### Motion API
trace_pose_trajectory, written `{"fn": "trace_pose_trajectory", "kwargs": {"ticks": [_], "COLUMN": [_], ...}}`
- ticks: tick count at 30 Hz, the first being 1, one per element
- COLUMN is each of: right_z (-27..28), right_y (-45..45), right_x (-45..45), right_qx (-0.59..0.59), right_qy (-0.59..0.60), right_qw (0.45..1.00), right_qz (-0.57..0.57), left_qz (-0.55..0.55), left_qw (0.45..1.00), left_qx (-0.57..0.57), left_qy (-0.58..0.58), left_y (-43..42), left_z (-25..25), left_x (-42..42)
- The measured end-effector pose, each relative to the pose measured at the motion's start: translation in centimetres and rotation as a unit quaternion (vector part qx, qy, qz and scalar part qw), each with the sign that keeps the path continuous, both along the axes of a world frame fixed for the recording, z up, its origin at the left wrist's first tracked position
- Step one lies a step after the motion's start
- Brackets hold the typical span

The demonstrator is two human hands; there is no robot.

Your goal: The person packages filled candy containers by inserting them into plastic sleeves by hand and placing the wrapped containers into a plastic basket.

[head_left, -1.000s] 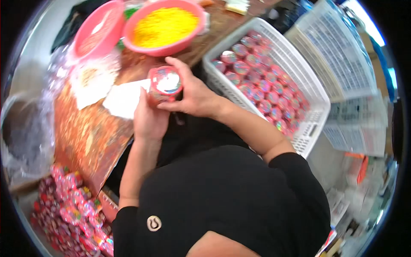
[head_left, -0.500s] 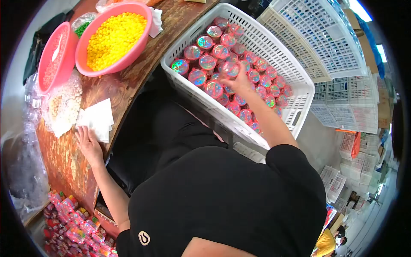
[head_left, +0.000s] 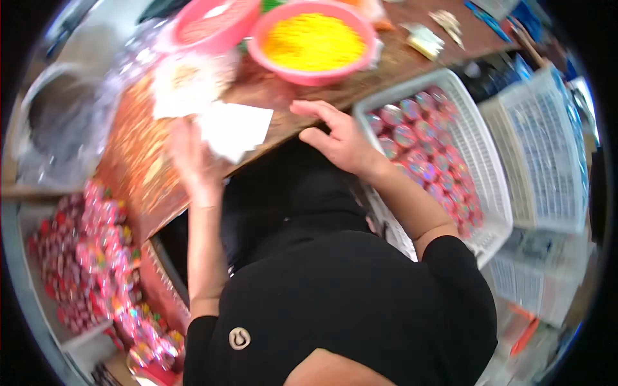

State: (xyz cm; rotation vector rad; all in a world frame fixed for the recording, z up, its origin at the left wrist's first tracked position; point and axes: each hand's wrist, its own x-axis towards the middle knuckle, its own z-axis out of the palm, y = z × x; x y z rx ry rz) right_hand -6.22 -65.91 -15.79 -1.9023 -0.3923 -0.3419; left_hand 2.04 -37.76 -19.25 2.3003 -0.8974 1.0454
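My left hand (head_left: 193, 157), slightly blurred, lies flat with fingers stretched out on the worn wooden table (head_left: 145, 170), beside a stack of white paper sheets (head_left: 241, 125). My right hand (head_left: 338, 138) is over the table's edge, between the sheets and the white plastic crate (head_left: 494, 199). Its thumb and fingers are apart, and nothing is in them. Inside the crate lie many small round pink containers with shiny lids (head_left: 428, 170).
Behind the sheets stand a pink basin of yellow pieces (head_left: 315, 42) and a pink basin of pale pink pieces (head_left: 215, 26). A bag of whitish pieces (head_left: 187, 80) lies nearby. Shiny pink packages (head_left: 106, 238) fill a bin at left. Stacked crates (head_left: 547, 154) stand at right.
My right hand has left the crate, where it was at a round container, and moved left to the table edge, empty. My left hand stays by the sheets. The view has turned left.
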Motion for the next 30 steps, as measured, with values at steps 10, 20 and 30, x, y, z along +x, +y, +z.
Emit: {"fn": "trace_pose_trajectory", "kwargs": {"ticks": [10, 20, 30], "right_z": [-1.9, -2.0, -2.5], "right_y": [13.9, 12.1, 15.8], "right_x": [10.8, 13.7, 11.2], "right_qx": [0.223, -0.034, 0.124], "right_qy": [0.231, 0.208, 0.105], "right_qw": [0.938, 0.977, 0.977], "right_qz": [0.133, -0.013, 0.136], "left_qz": [-0.063, 0.305, -0.031], "left_qw": [0.696, 0.934, 0.752], "left_qx": [-0.578, -0.152, -0.486], "left_qy": [0.421, 0.11, 0.445], "left_y": [0.7, 3.8, 6.7], "left_z": [0.6, -3.3, -0.4], "left_x": [-1.0, 2.0, -0.7]}}
